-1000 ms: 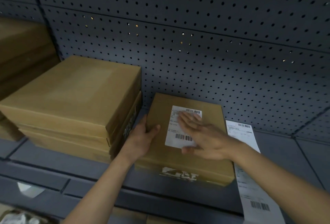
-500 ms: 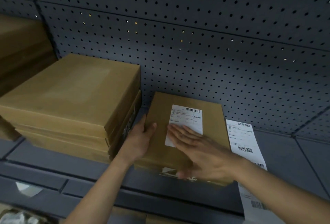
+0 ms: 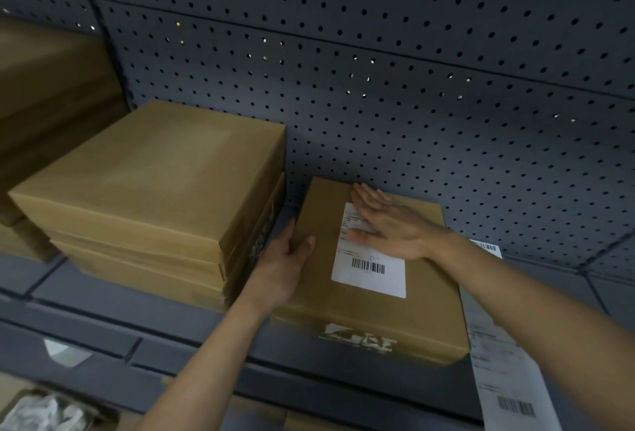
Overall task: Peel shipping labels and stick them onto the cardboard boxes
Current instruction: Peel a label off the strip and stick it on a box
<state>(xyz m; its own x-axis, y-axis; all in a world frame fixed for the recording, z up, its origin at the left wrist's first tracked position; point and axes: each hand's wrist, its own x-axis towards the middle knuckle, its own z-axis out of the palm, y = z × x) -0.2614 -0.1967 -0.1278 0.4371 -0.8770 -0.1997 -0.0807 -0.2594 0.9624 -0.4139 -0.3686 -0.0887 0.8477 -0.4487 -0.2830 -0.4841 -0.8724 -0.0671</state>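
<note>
A flat brown cardboard box lies on a dark grey metal shelf. A white paper shipping label with a black barcode sits flat on top of the box, a little toward the 3 o'clock side.

The left hand holds the box at its 9 o'clock edge. The thumb lies on top of the box and the other fingers curl down the side, so this hand is grasping the box. The left arm is bare and comes in from 7 o'clock.

The right hand lies flat on the 12 o'clock end of the label. Its fingers are straight and close together, and they point toward 10 o'clock. The fingertips reach past the label onto the bare cardboard. The thumb sticks out to the side and rests on the label. This hand is released and grips nothing; it only presses down. The right arm is bare too and comes in from 4 o'clock, over the 3 o'clock side of the box.

At 9 o'clock from the box, just beside the left hand, stands a stack of brown cardboard boxes. At 12 o'clock is a dark grey wall full of little round holes. At 3 o'clock a long white paper strip of labels lies on the shelf, partly under the right arm.
</note>
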